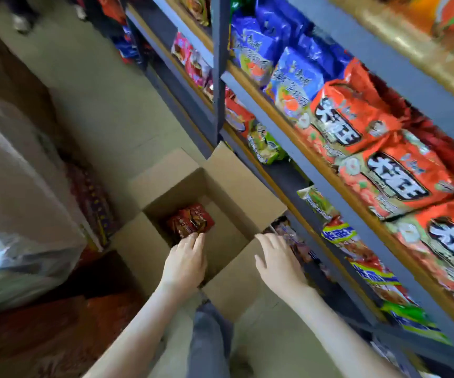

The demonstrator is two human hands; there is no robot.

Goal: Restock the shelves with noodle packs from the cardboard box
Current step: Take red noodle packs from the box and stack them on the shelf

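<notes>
An open cardboard box [236, 186] stands on the floor against the shelving. Deep inside it lie dark red noodle packs [190, 221]. My left hand [186, 261] reaches down into the box, its straight fingers touching the near edge of the packs. My right hand [277, 259] hovers open over the box's right flap, close to the lowest shelf, holding nothing. The shelves [288, 124] to the right carry blue noodle packs [288, 75] and orange-red noodle packs [397, 173], with mixed packs on the lower levels.
A grey upright post [220, 77] of the shelving rises just behind the box. To the left lie a large plastic-wrapped bundle [16, 200] and brown cartons [43, 336]. Bare floor [97, 91] runs along the aisle. My knee in grey trousers [209, 339] is below the box.
</notes>
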